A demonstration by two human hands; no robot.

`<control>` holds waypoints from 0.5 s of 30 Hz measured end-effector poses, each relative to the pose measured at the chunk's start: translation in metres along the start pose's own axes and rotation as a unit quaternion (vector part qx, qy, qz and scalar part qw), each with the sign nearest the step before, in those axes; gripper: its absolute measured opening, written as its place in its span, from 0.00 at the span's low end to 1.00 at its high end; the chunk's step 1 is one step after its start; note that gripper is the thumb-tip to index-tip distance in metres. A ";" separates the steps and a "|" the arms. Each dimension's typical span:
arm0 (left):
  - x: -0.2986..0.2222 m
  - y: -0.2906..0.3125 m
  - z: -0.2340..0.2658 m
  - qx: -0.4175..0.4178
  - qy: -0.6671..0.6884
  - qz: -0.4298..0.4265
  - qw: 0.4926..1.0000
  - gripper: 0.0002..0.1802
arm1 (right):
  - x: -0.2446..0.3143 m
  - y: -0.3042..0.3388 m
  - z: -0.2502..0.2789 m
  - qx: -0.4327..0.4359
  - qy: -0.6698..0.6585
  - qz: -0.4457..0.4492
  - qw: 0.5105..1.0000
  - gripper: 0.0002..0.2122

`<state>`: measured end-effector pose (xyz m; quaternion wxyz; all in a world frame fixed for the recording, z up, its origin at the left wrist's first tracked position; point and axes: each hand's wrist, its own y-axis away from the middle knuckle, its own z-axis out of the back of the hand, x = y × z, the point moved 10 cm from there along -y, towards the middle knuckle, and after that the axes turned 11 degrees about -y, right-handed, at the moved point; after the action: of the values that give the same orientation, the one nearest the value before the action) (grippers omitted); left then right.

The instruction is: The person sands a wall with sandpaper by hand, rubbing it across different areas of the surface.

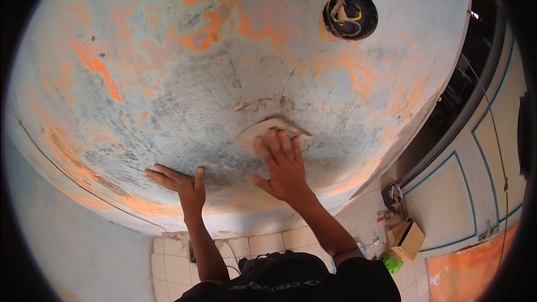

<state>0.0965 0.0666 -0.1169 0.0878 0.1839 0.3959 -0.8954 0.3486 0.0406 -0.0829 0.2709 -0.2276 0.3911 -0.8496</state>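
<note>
My right hand (284, 166) holds a pale sheet of sandpaper (250, 138) against the wall, its fingers stretched over the sheet. The sandpaper's upper right edge curls off the surface and shows a dark rim; its underside is hidden. To the left, my left hand (182, 184) lies on the wall with its fingers out and its thumb pointing up, holding nothing. Both hands rest low on the patchy wall (235, 72), where pale blue, orange and grey-black scuffed areas show around them.
A round electrical box (351, 10) with bare wires is recessed in the wall at upper right. A thin cable (72, 176) runs along the lower left wall. On the tiled floor (265, 243) at right lie a cardboard box (406, 239) and a green bag (391, 264), beside a panelled door (444, 204).
</note>
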 end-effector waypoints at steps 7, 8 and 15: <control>0.006 0.004 -0.001 0.013 0.005 0.000 1.000 0.62 | -0.083 -0.020 0.154 -0.276 0.075 -0.069 0.956 0.33; 0.008 0.004 -0.003 0.014 -0.004 0.003 1.000 0.62 | -0.099 -0.014 0.169 -0.327 0.016 -0.127 0.936 0.33; 0.005 0.004 -0.004 0.032 0.002 0.023 0.999 0.59 | -0.039 0.008 0.028 0.056 0.040 -0.044 0.997 0.38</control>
<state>0.0938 0.0664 -0.1243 0.1017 0.1976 0.3632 -0.9048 0.3970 0.0461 -0.0800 0.2299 -0.1953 0.3433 -0.8895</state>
